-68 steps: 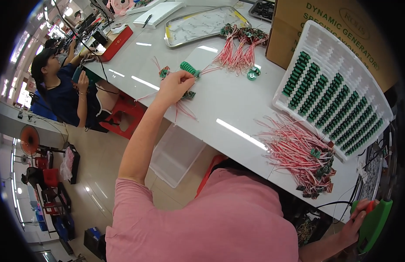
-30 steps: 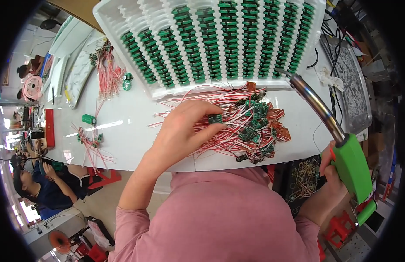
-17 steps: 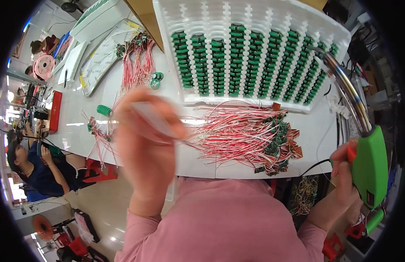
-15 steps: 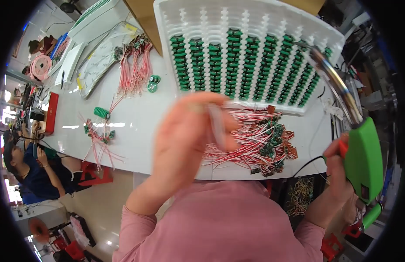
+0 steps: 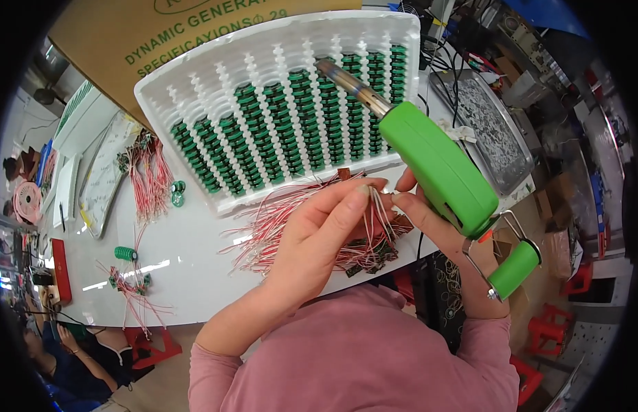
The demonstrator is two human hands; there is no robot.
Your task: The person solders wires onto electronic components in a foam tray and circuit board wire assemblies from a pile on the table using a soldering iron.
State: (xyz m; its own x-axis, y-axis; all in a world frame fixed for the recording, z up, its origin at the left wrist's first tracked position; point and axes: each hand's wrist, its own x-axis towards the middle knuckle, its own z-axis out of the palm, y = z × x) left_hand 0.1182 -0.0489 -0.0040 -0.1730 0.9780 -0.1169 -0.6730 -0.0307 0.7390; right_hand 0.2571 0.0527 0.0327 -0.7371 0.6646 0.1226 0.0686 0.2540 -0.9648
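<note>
Apart a second ago, together now: left hand (image 5: 317,230) pinches white wires (image 5: 381,214) just 3 o'clock of centre; right hand (image 5: 429,220), grasping green soldering gun (image 5: 439,165), sits beside them. Two-handed handling looks underway.

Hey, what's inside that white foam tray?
The white foam tray holds rows of stacked green discs, with bare slots above many. The metal barrel of the green soldering gun covers parts of some rows, hiding what lies behind.

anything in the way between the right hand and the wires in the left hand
Nothing visible: the right hand is close beside the wires pinched in the left hand. The green tool shows above and to the right, not between them.
</note>
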